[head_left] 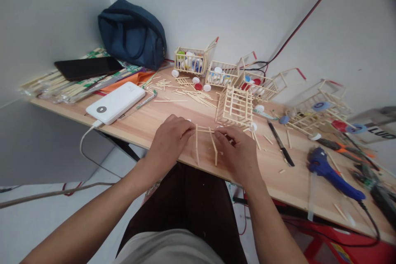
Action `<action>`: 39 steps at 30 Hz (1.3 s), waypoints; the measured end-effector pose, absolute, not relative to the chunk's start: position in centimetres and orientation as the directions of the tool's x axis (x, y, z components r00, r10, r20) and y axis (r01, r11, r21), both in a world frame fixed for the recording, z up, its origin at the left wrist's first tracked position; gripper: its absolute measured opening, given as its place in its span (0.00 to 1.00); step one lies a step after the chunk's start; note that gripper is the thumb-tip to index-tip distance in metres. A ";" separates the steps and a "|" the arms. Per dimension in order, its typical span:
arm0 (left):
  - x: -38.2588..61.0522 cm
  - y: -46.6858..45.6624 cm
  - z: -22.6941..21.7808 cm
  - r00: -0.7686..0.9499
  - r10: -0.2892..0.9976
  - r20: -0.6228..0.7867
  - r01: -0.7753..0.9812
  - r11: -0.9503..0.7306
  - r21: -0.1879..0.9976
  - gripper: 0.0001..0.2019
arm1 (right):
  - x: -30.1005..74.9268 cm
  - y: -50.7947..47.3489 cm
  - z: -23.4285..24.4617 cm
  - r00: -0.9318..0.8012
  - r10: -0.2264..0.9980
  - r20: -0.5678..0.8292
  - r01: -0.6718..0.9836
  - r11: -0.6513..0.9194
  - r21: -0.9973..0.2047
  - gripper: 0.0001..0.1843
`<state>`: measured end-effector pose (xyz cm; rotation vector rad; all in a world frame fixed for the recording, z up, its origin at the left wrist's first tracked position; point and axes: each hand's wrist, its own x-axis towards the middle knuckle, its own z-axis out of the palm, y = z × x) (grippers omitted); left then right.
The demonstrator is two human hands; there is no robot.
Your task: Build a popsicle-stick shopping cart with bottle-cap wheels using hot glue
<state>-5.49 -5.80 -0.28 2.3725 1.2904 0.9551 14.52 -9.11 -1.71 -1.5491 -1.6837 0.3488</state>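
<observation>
Both my hands rest on the wooden table (pixel 161 117) near its front edge. My left hand (pixel 169 137) pinches one end of a thin wooden stick (pixel 204 130) that lies crosswise. My right hand (pixel 236 148) pinches the other end of that stick. Two more sticks (pixel 197 148) run from it towards me, forming an open stick frame between my hands. Just behind stands a small cart body made of sticks (pixel 234 106).
Several finished stick carts (pixel 189 60) with bottle caps line the wall. A white power bank (pixel 116 102), a black phone (pixel 88 67) and a blue bag (pixel 133 35) sit at the left. A blue glue gun (pixel 331 173), a black pen (pixel 281 143) and tools lie at the right. Loose sticks (pixel 198 97) are scattered mid-table.
</observation>
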 end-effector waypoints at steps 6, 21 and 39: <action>-5.1 -5.6 -0.4 0.413 0.810 0.416 0.667 -0.580 0.468 0.06 | 14.6 -9.2 -1.6 0.080 0.929 0.362 0.707 0.203 -0.677 0.10; -4.7 -5.7 -0.5 0.423 0.835 0.353 0.716 -0.547 0.435 0.08 | 14.5 -9.1 -1.7 0.077 0.938 0.337 0.699 0.190 -0.689 0.11; -4.6 -5.8 -0.6 0.434 0.835 0.337 0.733 -0.545 0.407 0.10 | 14.1 -9.2 -1.4 0.026 0.922 0.387 0.801 0.212 -0.559 0.11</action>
